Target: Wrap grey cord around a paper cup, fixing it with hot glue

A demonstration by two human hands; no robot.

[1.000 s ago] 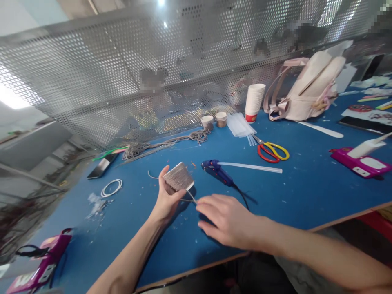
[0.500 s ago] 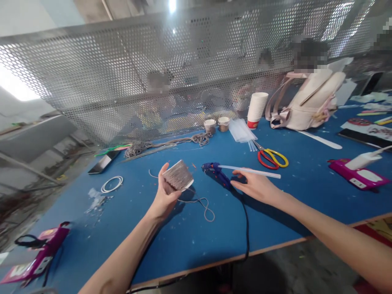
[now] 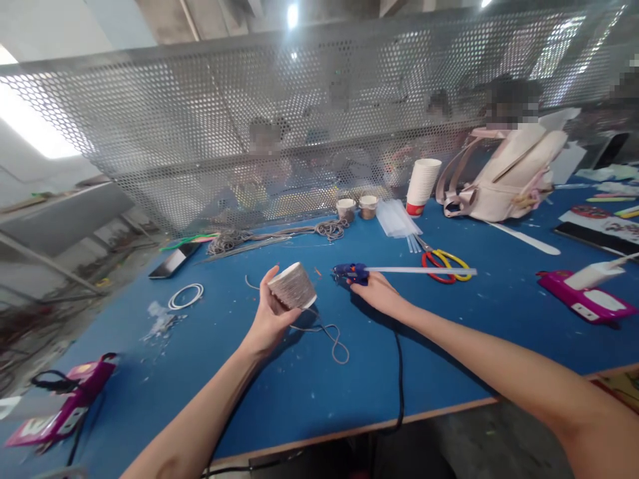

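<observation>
My left hand (image 3: pixel 269 319) is closed around a paper cup (image 3: pixel 293 287) wrapped in grey cord, tilted on its side above the table. A loose tail of grey cord (image 3: pixel 335 340) trails from it and loops on the blue surface. To the right, my right hand (image 3: pixel 377 293) grips the handle of a blue hot glue gun (image 3: pixel 352 271). Its nozzle points left, toward the cup but apart from it. A long translucent glue stick (image 3: pixel 424 271) juts from the back of the gun. My fingers hide most of the handle.
Red-and-yellow scissors (image 3: pixel 444 266), clear plastic bags (image 3: pixel 394 218), stacked paper cups (image 3: pixel 423 186) and two cord-wrapped cups (image 3: pixel 368 206) stand toward the back. Grey cord bundles (image 3: pixel 229 241) lie left of them. A black cable (image 3: pixel 400 379) runs over the front edge. Magenta power strips (image 3: pixel 584 299) flank the workspace.
My right hand has moved left and closed on the glue gun's handle. The gun has been turned, its glue stick now nearly level. My left hand still holds the cup.
</observation>
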